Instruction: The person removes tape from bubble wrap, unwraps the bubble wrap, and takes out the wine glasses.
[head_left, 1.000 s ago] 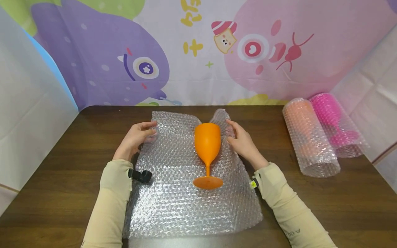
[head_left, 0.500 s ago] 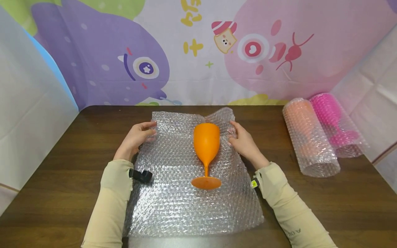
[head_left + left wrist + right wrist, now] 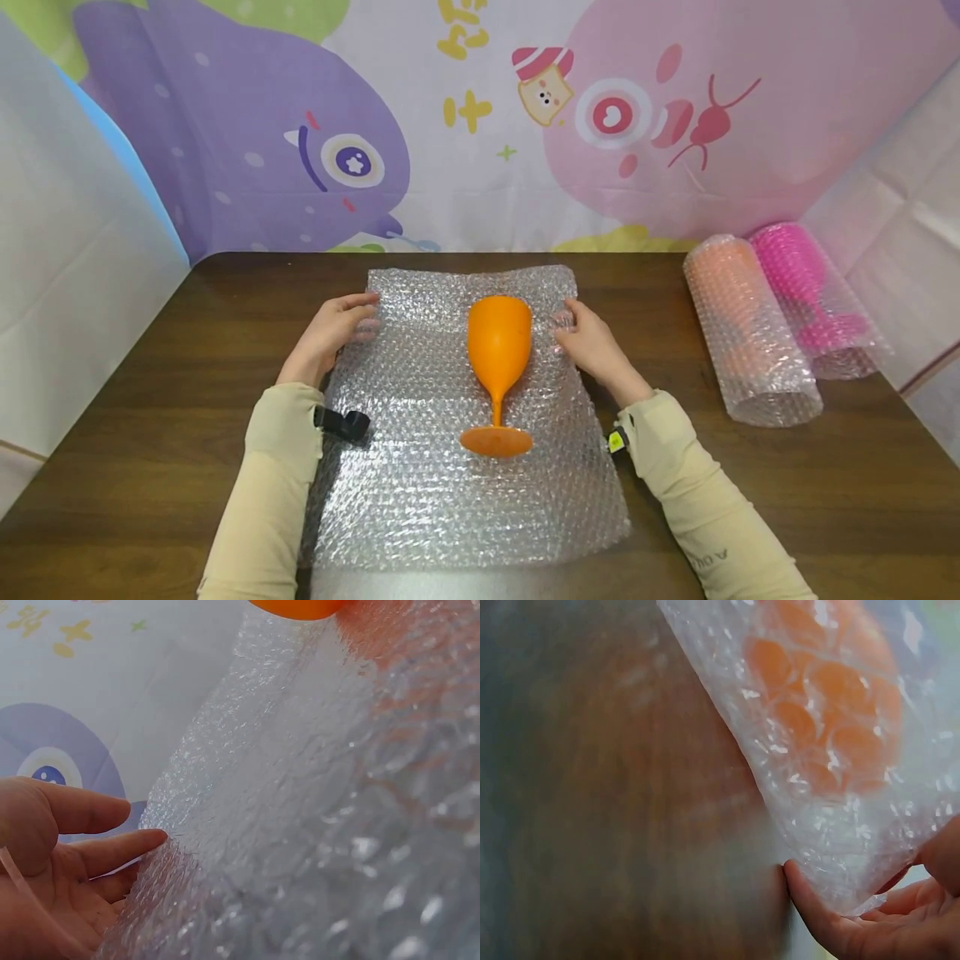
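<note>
An orange goblet (image 3: 499, 337) lies on its side on a spread sheet of clear bubble wrap (image 3: 420, 492), its bowl toward the back and its foot toward me. My left hand (image 3: 333, 329) is at the sheet's far left edge, with relaxed fingers touching it; some fingertips show through the plastic. In the left wrist view the left fingers (image 3: 124, 851) meet the wrap's edge. At the far right edge my right hand (image 3: 592, 342) pinches the wrap. The right wrist view shows the wrap's corner between thumb and fingers (image 3: 817, 915), with orange showing through the bubbles.
On the right of the brown wooden table (image 3: 840, 500) lie two bubble-wrapped goblets, one pale orange (image 3: 738, 308) and one pink (image 3: 795, 267). A printed cartoon curtain (image 3: 465, 183) hangs along the back edge. Pale panels close both sides.
The far right part of the wrap, raised and creased before, has come down flatter and spread outward with my right hand. The goblet has shifted slightly left. My left hand stays nearly still.
</note>
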The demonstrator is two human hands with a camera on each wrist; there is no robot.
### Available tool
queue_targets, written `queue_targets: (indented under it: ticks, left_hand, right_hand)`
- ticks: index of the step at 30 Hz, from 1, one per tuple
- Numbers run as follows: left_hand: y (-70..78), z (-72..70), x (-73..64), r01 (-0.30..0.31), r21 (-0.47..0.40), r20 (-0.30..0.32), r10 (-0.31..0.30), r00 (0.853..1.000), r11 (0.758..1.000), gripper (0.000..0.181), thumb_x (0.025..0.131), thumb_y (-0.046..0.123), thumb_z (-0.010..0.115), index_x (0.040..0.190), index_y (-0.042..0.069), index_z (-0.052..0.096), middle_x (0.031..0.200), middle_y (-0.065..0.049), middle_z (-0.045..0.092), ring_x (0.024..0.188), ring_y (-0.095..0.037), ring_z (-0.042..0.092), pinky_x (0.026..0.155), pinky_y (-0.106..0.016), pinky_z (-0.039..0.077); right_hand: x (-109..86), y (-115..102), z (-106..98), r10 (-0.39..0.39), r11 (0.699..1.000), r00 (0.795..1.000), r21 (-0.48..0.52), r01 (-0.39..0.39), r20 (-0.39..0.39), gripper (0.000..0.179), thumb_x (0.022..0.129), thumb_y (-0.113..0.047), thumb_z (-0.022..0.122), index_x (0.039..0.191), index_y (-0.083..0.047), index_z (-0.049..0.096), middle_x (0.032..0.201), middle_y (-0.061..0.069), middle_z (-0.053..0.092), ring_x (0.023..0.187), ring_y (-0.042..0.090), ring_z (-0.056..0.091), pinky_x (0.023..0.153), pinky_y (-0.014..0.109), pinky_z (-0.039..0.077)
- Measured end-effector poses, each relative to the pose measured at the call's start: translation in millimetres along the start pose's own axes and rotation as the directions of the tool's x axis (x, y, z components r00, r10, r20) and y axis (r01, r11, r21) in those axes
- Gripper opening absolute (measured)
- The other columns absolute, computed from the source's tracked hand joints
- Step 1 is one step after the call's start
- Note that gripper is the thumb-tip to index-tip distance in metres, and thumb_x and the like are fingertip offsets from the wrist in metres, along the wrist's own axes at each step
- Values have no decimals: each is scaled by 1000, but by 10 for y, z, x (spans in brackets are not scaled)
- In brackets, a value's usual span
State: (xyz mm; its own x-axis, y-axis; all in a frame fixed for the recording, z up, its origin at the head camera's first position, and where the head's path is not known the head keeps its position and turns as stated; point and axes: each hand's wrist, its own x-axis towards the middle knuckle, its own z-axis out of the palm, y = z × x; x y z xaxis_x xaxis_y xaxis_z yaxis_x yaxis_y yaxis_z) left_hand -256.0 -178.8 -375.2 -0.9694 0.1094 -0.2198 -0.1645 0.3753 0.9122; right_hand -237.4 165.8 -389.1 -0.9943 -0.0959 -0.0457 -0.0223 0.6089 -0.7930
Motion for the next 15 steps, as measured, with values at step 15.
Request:
queue_targets:
  ticks: [15]
  left_hand:
    - [31, 7, -20, 79, 32, 36, -80, 996, 996, 50, 97, 27, 38, 144, 14, 26, 146, -12, 30, 123, -32, 43, 100, -56, 29]
  right_hand:
    - [27, 22, -31, 57, 978, 997, 199, -64, 42, 59, 83, 4, 35, 140, 8, 20, 142, 25, 30, 106, 29, 46, 77, 25, 45]
